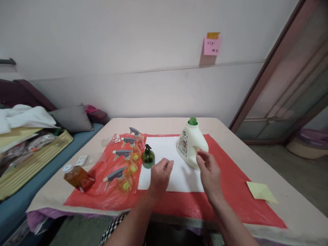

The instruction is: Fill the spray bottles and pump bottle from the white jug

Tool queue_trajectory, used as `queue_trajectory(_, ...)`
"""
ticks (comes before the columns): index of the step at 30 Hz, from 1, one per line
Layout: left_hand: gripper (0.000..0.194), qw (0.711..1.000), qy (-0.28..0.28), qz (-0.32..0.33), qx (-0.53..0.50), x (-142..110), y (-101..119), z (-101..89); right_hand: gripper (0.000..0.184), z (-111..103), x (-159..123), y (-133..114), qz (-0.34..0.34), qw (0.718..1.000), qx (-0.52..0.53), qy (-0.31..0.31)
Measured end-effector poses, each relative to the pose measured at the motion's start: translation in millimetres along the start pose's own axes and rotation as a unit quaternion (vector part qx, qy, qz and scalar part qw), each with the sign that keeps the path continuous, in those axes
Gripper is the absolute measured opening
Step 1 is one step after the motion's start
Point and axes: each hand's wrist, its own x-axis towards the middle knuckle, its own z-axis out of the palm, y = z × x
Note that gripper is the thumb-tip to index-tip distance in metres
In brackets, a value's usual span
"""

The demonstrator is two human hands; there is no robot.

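My right hand (208,171) hovers just in front of a white detergent jug (191,143) with a green cap, fingers loosely curled and almost touching its lower side. My left hand (160,176) is over a white sheet (166,164) on a red plastic mat (230,184), fingers loosely bent, holding nothing. A small green pump bottle (148,157) stands just left of my left hand. Several yellow spray bottles (126,164) with grey triggers stand further left.
An amber bottle (78,177) lies on its side at the table's left edge. A yellow folded paper (261,191) lies at the right. A bed with cushions and clothes is on the left; a pink note (212,46) hangs on the wall.
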Motion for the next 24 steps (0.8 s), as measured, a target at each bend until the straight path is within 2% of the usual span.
queue_trajectory(3,0.042,0.994,-0.091,0.031,-0.056,-17.1,9.9,19.5,0.045,17.0,-36.5,-12.7,0.006,0.991,0.03,-0.128)
queue_trajectory(5,0.041,0.988,-0.121,0.043,-0.086,-24.4,9.7,29.0,0.044,26.7,-54.9,-17.8,0.023,0.981,0.049,-0.188)
queue_trajectory(8,0.042,0.986,-0.132,0.025,-0.101,-27.1,5.0,34.9,0.043,35.0,-65.5,-19.7,0.055,0.98,0.045,-0.185)
queue_trajectory(15,0.049,0.985,-0.137,-0.065,-0.082,-19.1,9.7,27.6,0.048,40.5,-55.3,-14.9,0.088,0.974,0.014,-0.206)
queue_trajectory(24,0.05,0.984,-0.127,-0.076,-0.104,-17.0,9.6,27.8,0.051,43.3,-56.1,-17.4,0.096,0.973,0.011,-0.209)
